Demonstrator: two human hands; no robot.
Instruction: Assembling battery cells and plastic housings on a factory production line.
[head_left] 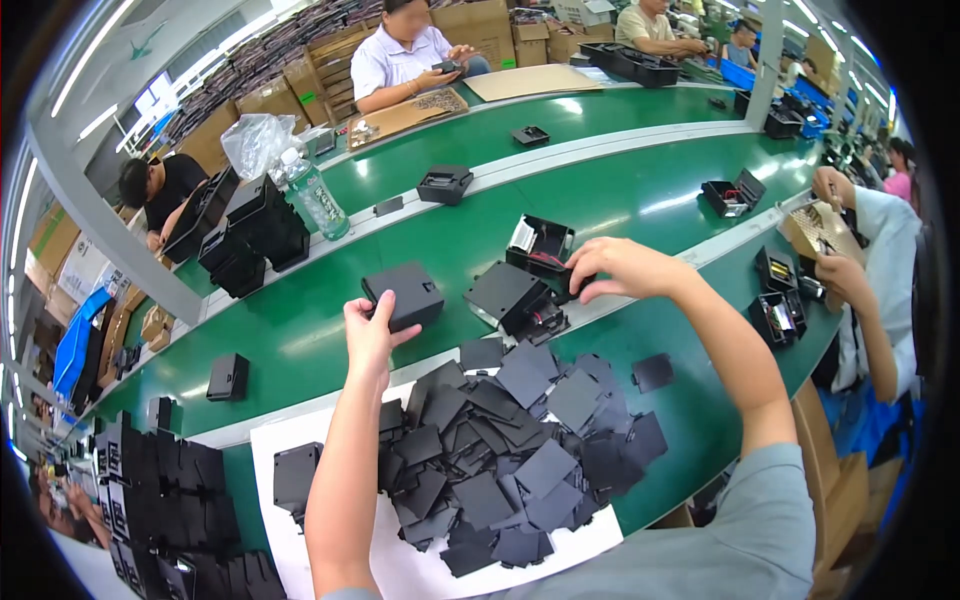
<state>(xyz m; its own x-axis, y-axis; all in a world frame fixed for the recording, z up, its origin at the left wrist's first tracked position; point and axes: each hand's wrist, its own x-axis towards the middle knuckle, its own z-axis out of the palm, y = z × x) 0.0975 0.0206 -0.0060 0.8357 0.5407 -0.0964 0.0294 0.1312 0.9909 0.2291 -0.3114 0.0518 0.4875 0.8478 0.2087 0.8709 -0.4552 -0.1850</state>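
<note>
Black covers (500, 440) crowd a white sheet (595, 538); beyond, on the green tabletop (300, 345), sits an open box (552, 240). Left of it, my left hand (368, 338) clasps a black case (408, 285), thumb uppermost; my right hand (625, 268) arches beside the box, its hold unclear to me.

I'm on a factory floor, at an assembly line. Long green workbenches (600, 195) run one behind another, look-alike black plastic cases (408, 292) dot them, and a heap of flat black covers (490, 450) lies before me. Co-workers (378, 75) sit at other stations; cardboard cartons (485, 35) are stacked behind, and tube lights (91, 59) line the ceiling.
</note>
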